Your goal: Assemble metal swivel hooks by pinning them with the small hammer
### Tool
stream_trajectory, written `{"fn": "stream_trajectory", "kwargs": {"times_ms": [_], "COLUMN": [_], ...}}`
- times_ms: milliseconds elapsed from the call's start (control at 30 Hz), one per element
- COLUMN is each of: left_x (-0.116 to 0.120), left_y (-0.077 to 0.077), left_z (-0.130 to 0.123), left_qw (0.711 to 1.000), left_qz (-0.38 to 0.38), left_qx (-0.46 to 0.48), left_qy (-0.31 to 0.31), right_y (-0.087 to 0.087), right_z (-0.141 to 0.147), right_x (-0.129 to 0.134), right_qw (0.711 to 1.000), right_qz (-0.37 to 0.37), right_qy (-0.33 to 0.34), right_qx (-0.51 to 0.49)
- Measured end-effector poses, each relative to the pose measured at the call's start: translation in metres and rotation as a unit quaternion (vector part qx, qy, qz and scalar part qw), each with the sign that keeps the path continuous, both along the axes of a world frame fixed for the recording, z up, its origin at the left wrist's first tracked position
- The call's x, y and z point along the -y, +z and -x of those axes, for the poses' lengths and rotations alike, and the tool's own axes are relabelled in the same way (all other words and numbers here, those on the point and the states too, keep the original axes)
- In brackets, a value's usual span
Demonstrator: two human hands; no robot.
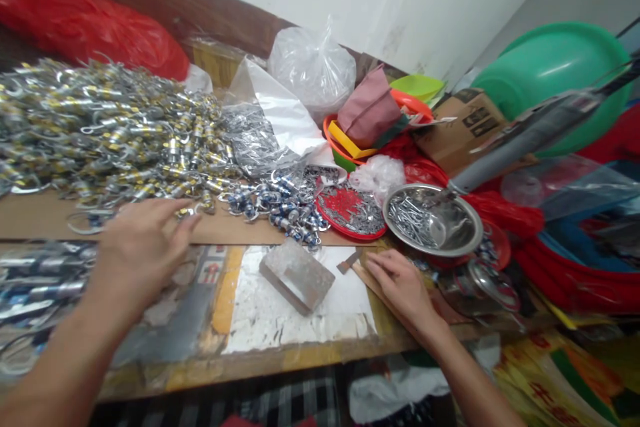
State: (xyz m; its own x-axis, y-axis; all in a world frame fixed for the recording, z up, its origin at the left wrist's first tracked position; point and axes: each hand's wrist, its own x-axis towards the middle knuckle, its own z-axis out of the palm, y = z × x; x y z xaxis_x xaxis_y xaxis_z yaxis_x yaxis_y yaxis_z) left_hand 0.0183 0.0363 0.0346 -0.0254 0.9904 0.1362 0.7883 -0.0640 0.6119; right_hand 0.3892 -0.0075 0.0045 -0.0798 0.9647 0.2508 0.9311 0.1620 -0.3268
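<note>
My left hand [145,243], slightly blurred, is at the front edge of a large heap of silver and gold metal fittings [125,127] with hooks and loops. Its thumb and index finger close around a small silver and gold fitting [187,211], partly hidden by the fingers. My right hand [400,277] is curled around the wooden handle of a small hammer [349,262], whose dark head points left. Between the hands, a grey metal block [299,275] lies on a worn white sheet [345,313]. Behind the block sits a smaller pile of blue and silver fittings [290,210].
A red tray of small pins [350,212] and a steel bowl of nails [433,220] stand behind my right hand. A grey tool [525,140] slants over the bowl. Blue and silver pieces [45,293] lie at the left front. A green basin [555,87] stands at back right.
</note>
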Motion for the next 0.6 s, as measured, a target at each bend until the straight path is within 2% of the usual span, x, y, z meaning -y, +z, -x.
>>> {"fn": "stream_trajectory", "kwargs": {"times_ms": [133, 233, 300, 400, 600], "left_x": [-0.041, -0.067, -0.074, -0.069, -0.034], "left_y": [-0.005, -0.011, -0.014, -0.014, 0.006], "left_z": [-0.032, -0.05, -0.055, -0.054, -0.049], "left_qw": [0.998, 0.995, 0.993, 0.992, 0.993], "left_qz": [-0.012, -0.019, -0.027, -0.05, -0.113], "left_qx": [-0.059, -0.095, -0.115, -0.115, -0.013], "left_qy": [-0.009, -0.014, -0.016, -0.006, -0.017], "right_y": [0.004, -0.002, -0.006, -0.01, -0.005], "right_z": [0.011, 0.02, 0.026, 0.034, 0.037], "right_x": [-0.06, -0.099, -0.115, -0.126, -0.128], "right_qw": [0.998, 0.998, 0.996, 0.993, 0.989], "right_qz": [-0.042, -0.007, 0.022, 0.051, 0.089], "right_qy": [-0.014, -0.002, 0.004, -0.006, -0.011], "right_qx": [0.036, 0.062, 0.081, 0.104, 0.114]}}
